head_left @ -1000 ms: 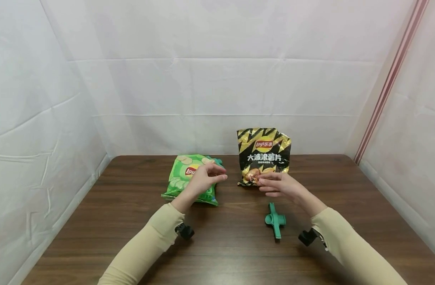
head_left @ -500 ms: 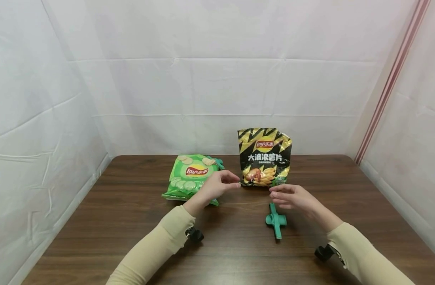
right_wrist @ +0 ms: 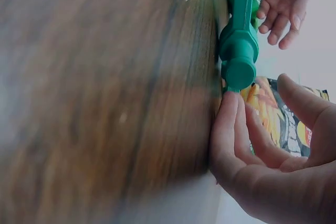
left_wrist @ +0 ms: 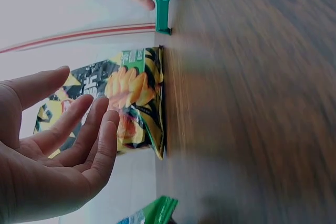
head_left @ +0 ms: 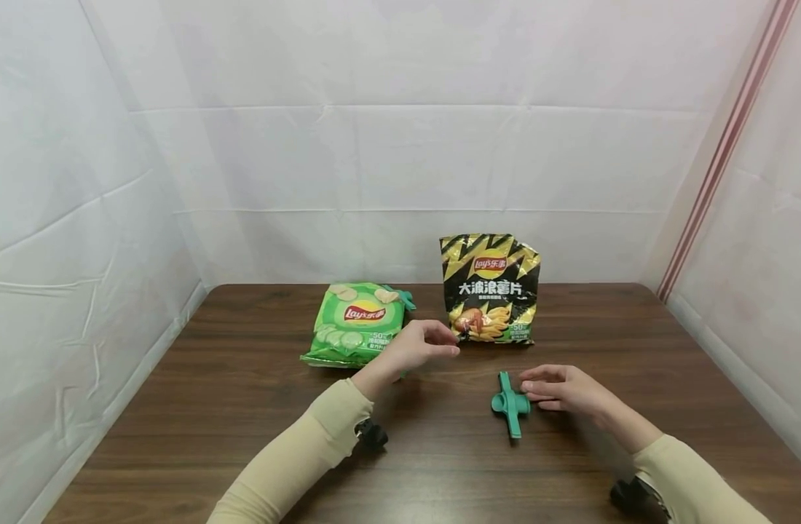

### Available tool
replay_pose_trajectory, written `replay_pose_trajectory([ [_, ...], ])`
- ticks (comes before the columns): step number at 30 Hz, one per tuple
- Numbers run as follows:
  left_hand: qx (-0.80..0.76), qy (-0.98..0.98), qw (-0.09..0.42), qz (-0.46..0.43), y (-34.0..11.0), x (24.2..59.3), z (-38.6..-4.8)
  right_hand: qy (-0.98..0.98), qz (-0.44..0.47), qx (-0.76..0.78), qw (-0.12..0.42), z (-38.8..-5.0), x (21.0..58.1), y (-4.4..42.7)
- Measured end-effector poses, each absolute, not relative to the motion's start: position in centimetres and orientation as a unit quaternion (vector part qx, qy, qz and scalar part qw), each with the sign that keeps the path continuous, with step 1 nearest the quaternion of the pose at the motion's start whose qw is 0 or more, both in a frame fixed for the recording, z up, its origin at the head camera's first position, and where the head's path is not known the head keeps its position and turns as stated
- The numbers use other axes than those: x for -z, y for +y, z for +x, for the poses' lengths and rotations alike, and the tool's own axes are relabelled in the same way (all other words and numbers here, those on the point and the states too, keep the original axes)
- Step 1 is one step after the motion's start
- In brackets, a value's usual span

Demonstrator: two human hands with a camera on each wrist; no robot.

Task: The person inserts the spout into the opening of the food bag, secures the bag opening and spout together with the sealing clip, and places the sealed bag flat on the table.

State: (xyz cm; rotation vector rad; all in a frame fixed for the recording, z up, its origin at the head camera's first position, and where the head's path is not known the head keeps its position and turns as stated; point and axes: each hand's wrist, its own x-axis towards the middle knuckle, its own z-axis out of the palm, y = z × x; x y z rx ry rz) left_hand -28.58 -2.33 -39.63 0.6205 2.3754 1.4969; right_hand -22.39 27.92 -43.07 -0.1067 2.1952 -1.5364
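A green bag clip with a round spout (head_left: 510, 404) lies on the table. Just to its right is my right hand (head_left: 564, 389), fingers relaxed and nothing in them; in the right wrist view the fingertips come close to the clip's capped spout (right_wrist: 240, 72), and I cannot tell whether they touch. My left hand (head_left: 416, 346) hovers in front of the black and yellow chip bag (head_left: 488, 291), its loosely bent fingers (left_wrist: 92, 129) holding nothing. That bag stands upright at the back, one top corner cut away. Left of it lies a green chip bag (head_left: 357, 320), partly behind my left hand.
Another green clip (head_left: 403, 297) sits at the upper right corner of the green bag. The brown wooden table (head_left: 243, 437) ends at white cloth walls (head_left: 400, 160) at the back and on both sides.
My right hand has drawn back from in front of the black bag and come down beside the clip. My left hand has moved right, off the green bag's front. Bags and clips stay put.
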Motion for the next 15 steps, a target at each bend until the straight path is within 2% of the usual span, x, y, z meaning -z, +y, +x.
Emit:
replay_pose_trajectory([
  [15,-0.485,0.828,0.147,0.24,-1.0,39.6,-28.3,0.801,-0.086,0.529,0.266,-22.3,43.1,28.6],
])
